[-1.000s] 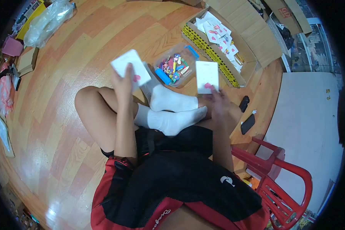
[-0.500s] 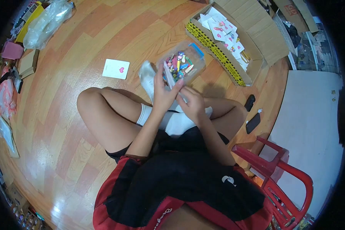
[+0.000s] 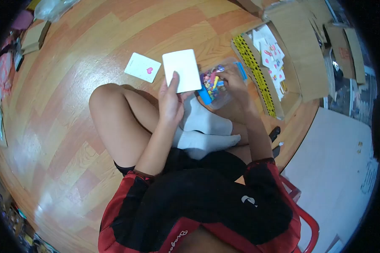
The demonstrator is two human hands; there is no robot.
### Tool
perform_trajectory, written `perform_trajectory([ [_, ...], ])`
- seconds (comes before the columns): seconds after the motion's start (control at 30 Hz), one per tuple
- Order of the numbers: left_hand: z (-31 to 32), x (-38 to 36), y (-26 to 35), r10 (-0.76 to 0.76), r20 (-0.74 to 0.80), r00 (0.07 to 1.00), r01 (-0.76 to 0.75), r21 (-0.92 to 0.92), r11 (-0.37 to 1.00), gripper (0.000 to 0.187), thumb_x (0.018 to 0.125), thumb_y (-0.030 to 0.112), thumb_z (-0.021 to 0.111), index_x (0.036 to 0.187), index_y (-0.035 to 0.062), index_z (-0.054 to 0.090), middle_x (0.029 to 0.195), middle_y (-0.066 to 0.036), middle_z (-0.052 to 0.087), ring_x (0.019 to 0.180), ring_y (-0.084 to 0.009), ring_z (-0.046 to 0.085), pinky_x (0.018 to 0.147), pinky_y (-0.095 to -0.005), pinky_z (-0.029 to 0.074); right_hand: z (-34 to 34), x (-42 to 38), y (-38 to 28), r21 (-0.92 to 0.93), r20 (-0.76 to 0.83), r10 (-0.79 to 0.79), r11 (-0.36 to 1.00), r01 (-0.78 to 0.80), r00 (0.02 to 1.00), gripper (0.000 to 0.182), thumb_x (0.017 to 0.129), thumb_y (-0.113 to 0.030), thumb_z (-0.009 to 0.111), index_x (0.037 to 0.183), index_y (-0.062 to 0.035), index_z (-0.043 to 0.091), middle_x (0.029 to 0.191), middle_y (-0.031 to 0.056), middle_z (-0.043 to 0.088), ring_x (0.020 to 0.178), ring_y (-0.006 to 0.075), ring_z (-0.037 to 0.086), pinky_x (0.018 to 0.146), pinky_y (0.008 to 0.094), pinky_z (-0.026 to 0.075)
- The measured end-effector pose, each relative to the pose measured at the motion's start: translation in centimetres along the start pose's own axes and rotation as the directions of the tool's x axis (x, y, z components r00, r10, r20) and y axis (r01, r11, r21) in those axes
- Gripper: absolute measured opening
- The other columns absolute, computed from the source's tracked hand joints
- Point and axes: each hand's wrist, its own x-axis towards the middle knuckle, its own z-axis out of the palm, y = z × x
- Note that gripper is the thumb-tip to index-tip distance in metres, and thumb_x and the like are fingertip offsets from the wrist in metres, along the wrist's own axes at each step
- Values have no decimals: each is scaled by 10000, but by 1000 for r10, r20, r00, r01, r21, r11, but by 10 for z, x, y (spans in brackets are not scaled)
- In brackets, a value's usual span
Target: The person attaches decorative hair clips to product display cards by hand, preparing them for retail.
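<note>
A blank white card [image 3: 182, 69] is held up in my left hand [image 3: 171, 99], with the thumb across its lower left corner. My right hand [image 3: 236, 84] reaches into a clear plastic box [image 3: 223, 100] of small colourful pieces [image 3: 211, 82]. Its fingers are bent at the pieces beside a yellow one; whatever lies between the fingertips is too small to make out. On the floor left of the held card lies another white card [image 3: 135, 67] with a pink heart.
An open cardboard box [image 3: 257, 74] with yellow and black tape holds white printed cards [image 3: 274, 55] at the upper right. A red plastic chair [image 3: 310, 223] and a white board [image 3: 333, 156] are at the right. Dark objects lie by my right knee.
The card in my left hand has turned to show its flat blank face. My right hand has left the card and moved to the clear box. The view has shifted.
</note>
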Motion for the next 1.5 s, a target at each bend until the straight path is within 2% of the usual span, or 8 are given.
perform_trajectory([
  [0.4,5,-6,0,-143,366,920,179,-68,981,473,854,432,250,1167,77,266,1094,-164,439,893,-289,538,669,-368,503,-13,7,-17,-347,230,-45,929,125,972,159,602,-71,589,760,-46,591,812,134,557,830,292,507,761,365,370],
  [0.63,2,-12,-5,-300,364,882,176,337,925,494,862,402,277,1185,27,291,1109,-156,456,959,-275,512,761,-352,456,-54,-38,-40,44,124,367,926,-374,922,113,646,-103,625,683,-10,571,699,102,585,627,214,556,572,301,432],
  [0.7,-2,-8,-20,-70,536,841,-154,363,919,471,860,372,323,1133,-5,391,1087,-147,478,957,-251,512,788,-331,441,-60,-60,-47,172,88,436,879,-445,896,102,678,-74,616,703,4,555,693,83,580,604,151,558,542,252,439],
  [0.77,-3,-8,-21,38,617,786,-373,423,826,453,857,360,343,1079,-15,466,1079,-140,488,997,-222,480,819,-324,421,-67,-82,-67,747,81,556,516,-420,827,98,698,-31,600,745,5,521,726,86,589,648,114,561,569,225,444],
  [0.87,-6,-7,-27,109,686,719,-472,368,801,240,830,103,447,1026,-20,510,1090,-99,501,1035,-160,435,881,-262,315,-65,-106,-90,933,10,641,270,-239,768,133,694,-4,588,778,-5,485,710,116,588,646,149,582,567,219,469],
  [0.97,-1,-14,-30,111,634,765,-443,394,805,232,803,53,462,1017,-23,514,1068,-105,514,1028,-168,441,886,-272,312,-57,-131,-96,983,33,644,116,-140,764,145,698,37,558,787,-21,460,737,119,586,660,173,586,601,245,485],
  [1.23,-3,-18,-27,230,718,657,-709,485,512,333,725,23,539,1056,31,505,1119,-104,476,1061,-190,414,889,-281,302,-72,-148,-106,950,55,562,225,-217,825,161,697,61,554,798,-22,461,757,88,576,700,146,580,642,232,467],
  [1.5,5,-38,-29,-15,613,790,-348,469,812,447,741,79,580,1143,4,400,970,-116,556,821,-115,533,707,-228,429,-62,-133,-122,935,124,523,222,-276,843,196,685,-3,596,858,-6,504,718,58,572,640,103,565,577,172,433],
])
